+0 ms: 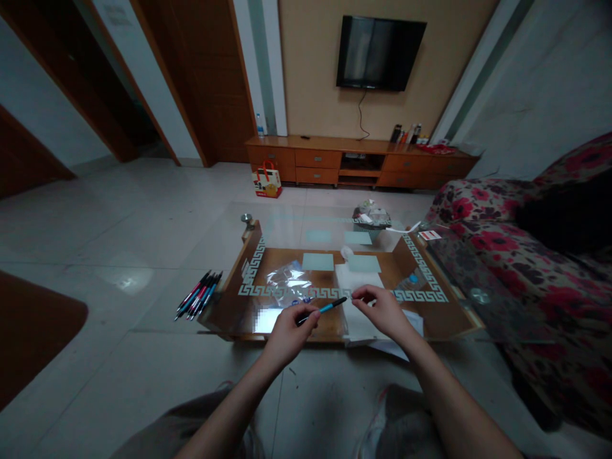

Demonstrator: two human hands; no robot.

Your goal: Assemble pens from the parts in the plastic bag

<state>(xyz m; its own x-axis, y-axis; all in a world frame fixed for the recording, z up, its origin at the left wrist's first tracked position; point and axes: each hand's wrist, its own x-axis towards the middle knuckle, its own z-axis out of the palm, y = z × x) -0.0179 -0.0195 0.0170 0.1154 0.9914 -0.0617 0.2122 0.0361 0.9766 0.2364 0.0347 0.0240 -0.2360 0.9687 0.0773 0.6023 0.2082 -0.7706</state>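
Blue and black, the pen (pixel 333 305) is in the left hand (pixel 292 326), held above the near side of the glass coffee table (pixel 433 296). I record the left thumb and fingers as pinching the barrel toward its rear; the black front end points up and across to the right hand (pixel 382 311). There, the thumb and forefinger are curved toward each other just beside the pen's front end. From my remote feed I cannot tell whether they pinch any small part or touch the pen.

To the left, I find a bunch of pens (pixel 199 295) lying in a loose pile on the glass, well apart from the hands. A clear plastic bag (pixel 287 280) is just beyond the left hand. White paper (pixel 359 319) shows below the right hand; I cannot tell on which level it lies.

Beyond the table, I note a wooden TV cabinet (pixel 315 158) against the wall, a wall-mounted television (pixel 380 54) above it, and a paper shopping bag (pixel 266 183) on the floor. A floral sofa (pixel 482 213) stands at the right.
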